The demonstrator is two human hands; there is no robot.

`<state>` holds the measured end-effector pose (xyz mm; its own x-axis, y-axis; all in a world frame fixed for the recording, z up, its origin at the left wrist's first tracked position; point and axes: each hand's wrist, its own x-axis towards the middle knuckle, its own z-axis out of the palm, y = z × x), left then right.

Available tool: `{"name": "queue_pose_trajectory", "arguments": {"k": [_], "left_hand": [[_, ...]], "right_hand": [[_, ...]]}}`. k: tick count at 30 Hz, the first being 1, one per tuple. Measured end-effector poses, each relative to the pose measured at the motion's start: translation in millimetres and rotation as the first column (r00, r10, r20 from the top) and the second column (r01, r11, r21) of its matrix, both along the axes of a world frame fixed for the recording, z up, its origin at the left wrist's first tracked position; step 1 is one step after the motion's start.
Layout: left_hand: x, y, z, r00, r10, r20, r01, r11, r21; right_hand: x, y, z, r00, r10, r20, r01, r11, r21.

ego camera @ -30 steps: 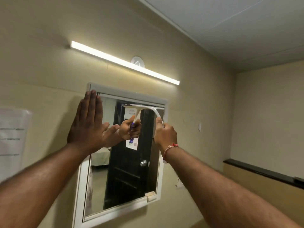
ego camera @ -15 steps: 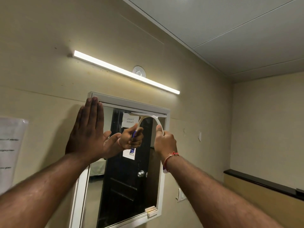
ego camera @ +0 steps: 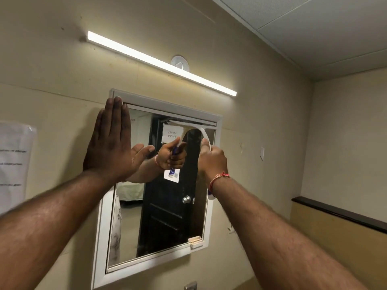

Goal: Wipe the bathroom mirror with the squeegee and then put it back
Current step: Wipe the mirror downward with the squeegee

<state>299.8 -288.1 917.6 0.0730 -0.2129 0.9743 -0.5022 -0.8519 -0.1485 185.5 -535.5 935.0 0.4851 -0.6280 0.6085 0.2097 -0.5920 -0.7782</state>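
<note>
The squeegee (ego camera: 204, 135) is held high against the bathroom mirror (ego camera: 167, 216), its blade lying along the top edge of the glass, just under the upper rail of the white frame (ego camera: 167, 104), towards the right side. A pale curved neck is seen arching down from the blade into the right hand (ego camera: 211, 160), whose grip is fully closed around the handle; in the reflection a blue part of the handle is shown between the fingers. The left hand (ego camera: 111, 145) is laid flat and fully open, holding nothing, with the palm pressed on the upper left corner of the frame and the wall beside it, apparently to steady the body or the cabinet.

The tool is judged to be light and mostly stiff plastic, with only the blade edge likely soft and flexible, so it can be managed easily in one hand. The handle is the natural place to be gripped, low enough that the wrist can tilt the blade flat to the glass. Even pressure is probably needed across the blade, or streaks may be left. The handle may turn slippery if wet, so a firm wrap is advised. The mirror is fragile and appears to be a hinged cabinet front, so hard pushing is best avoided.

The wiping step is judged to be at the head of a downward stroke, with the return still undone.
</note>
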Motion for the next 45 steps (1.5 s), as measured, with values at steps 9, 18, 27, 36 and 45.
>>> {"name": "queue_pose_trajectory", "arguments": {"k": [9,18,27,36,45], "left_hand": [[-2,-4,-25,1.0,0.005,-0.005,-0.005,0.999,-0.038],[-7,-8,-78,0.992,0.11,-0.067,-0.112,0.993,-0.034],[-19,-10,-121,0.982,0.165,-0.095,-0.169,0.985,-0.034],[-25,-11,-139,0.98,0.195,-0.051,-0.197,0.98,-0.037],[-27,-11,-154,0.98,0.195,-0.045,-0.196,0.98,-0.025]], "right_hand": [[-6,-11,-94,0.994,0.04,-0.104,-0.035,0.998,0.049],[-16,-17,-174,0.985,0.036,-0.168,-0.027,0.998,0.056],[-31,-12,-247,0.965,0.09,-0.246,-0.064,0.992,0.111],[-34,-7,-305,0.958,0.12,-0.261,-0.082,0.985,0.151],[-36,-6,-343,0.93,0.071,-0.359,-0.016,0.988,0.154]]}}
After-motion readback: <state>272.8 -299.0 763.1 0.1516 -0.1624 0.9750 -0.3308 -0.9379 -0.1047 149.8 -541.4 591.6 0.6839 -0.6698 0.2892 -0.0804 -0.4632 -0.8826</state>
